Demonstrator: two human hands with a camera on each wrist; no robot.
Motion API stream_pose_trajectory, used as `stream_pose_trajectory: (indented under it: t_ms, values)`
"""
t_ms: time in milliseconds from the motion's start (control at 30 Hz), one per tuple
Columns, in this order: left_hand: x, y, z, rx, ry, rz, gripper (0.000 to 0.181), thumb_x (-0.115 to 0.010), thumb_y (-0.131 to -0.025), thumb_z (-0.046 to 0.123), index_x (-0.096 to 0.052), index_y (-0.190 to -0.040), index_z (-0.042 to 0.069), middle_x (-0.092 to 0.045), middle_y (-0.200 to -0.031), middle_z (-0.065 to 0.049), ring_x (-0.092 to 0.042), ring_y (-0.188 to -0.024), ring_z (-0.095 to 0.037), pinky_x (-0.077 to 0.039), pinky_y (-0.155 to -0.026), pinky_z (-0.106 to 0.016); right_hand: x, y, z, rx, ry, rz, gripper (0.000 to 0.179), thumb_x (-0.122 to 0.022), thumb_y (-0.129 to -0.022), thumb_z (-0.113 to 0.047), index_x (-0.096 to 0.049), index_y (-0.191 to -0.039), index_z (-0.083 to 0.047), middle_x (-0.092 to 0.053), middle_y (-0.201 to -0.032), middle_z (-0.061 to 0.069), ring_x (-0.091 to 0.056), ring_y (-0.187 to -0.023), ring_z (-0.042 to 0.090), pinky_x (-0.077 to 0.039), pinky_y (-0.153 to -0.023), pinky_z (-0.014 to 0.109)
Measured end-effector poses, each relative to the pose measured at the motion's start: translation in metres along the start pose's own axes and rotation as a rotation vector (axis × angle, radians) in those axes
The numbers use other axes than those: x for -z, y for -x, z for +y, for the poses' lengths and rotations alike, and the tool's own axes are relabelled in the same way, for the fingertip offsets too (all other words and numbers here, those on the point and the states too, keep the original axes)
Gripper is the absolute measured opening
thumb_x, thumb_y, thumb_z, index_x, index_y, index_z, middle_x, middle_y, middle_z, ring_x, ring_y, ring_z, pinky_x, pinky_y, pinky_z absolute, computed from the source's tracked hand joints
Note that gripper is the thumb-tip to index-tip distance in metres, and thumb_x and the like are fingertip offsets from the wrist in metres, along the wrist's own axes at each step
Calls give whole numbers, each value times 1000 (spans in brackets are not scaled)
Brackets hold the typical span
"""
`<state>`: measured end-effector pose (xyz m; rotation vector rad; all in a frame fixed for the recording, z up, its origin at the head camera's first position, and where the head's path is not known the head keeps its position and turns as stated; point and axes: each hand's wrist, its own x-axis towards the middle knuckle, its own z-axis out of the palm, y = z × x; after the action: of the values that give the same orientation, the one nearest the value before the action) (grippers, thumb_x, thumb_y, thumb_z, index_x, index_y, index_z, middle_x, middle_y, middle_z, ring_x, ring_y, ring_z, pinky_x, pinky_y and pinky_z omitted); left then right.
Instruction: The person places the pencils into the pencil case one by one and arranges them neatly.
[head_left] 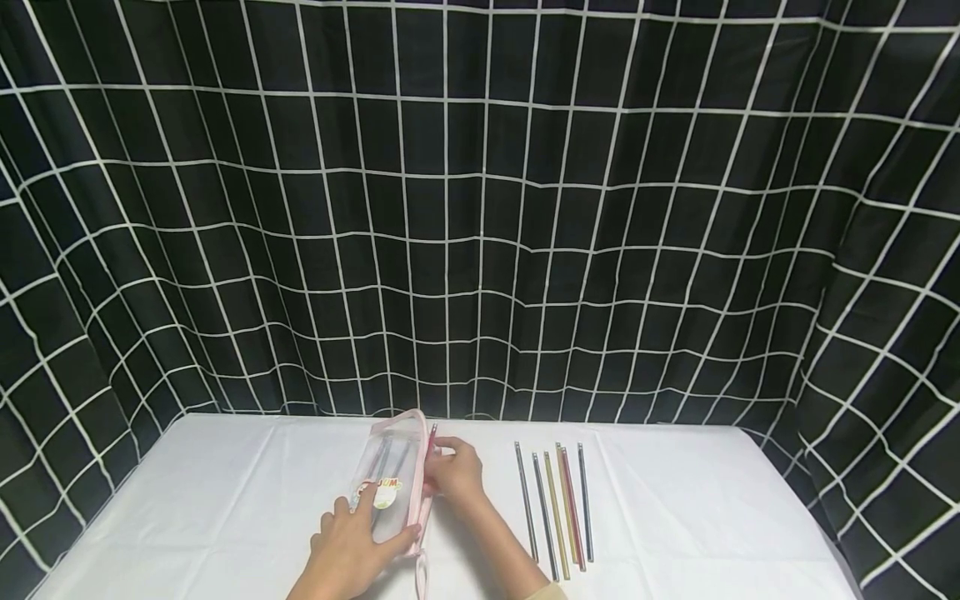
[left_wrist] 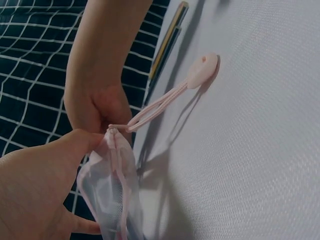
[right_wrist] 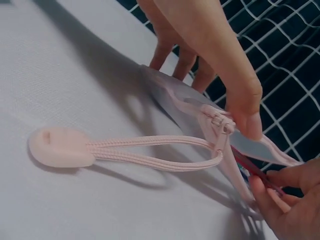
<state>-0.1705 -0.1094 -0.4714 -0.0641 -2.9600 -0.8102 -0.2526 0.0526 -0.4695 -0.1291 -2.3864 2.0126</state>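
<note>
A clear mesh pencil case (head_left: 411, 479) with pink zipper trim lies on the table, its zip side towards the right. My left hand (head_left: 347, 542) grips it near the front end, thumb on the zip edge and fingers spread across the printed label. At the unzipped edge my right hand (head_left: 459, 472) pinches a red pencil (right_wrist: 246, 162), which sits partly inside the opening. Dark, slim pencils (head_left: 383, 457) show through the mesh. In the right wrist view, a pink cord pull (right_wrist: 62, 147) hangs from the zipper slider and rests on the cloth.
Several pencils, among them a red one (head_left: 572, 508), a yellow one (head_left: 557, 512) and a dark one (head_left: 586, 500), lie side by side right of my right arm. White cloth (head_left: 675, 500) covers the table. A black, white-gridded curtain (head_left: 480, 250) stands behind.
</note>
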Motion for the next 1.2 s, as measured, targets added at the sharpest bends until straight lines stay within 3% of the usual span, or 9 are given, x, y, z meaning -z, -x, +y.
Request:
stream_pose_trajectory:
  t_ms: [367,567,767,1200]
  values:
    - [1,1,1,4,2,0,93,-75,-85,66,-51,-149,2,-57,-117,-31,-60,-106,-50,-49,-82,-69,-10,0,5,21,65,32,56,-64,-76,9,-63,-132,12,-72,-88,18,-70,-67,17,-60,-59,28]
    - [1,1,1,-9,-1,9,94,-74,-85,67,-51,-149,2,-57,-116,-31,-60,-104,-50,-49,-81,-69,-12,3,1,43,115,30,50,-63,-78,6,-65,-128,12,-72,-98,23,-71,-83,25,-62,-74,35]
    - [1,1,1,-13,-5,2,95,-74,-85,66,-51,-150,1,-57,-116,-31,-60,-103,-50,-49,-81,-69,-14,3,1,45,137,27,49,-63,-79,6,-66,-128,11,-73,-100,22,-71,-85,24,-62,-80,39]
    - [1,2,2,-18,-11,10,94,-74,-85,66,-51,-149,1,-57,-114,-30,-61,-101,-50,-49,-79,-68,-6,3,5,89,126,-23,45,-74,-86,-2,-65,-128,12,-74,-85,14,-73,-74,19,-62,-68,32]
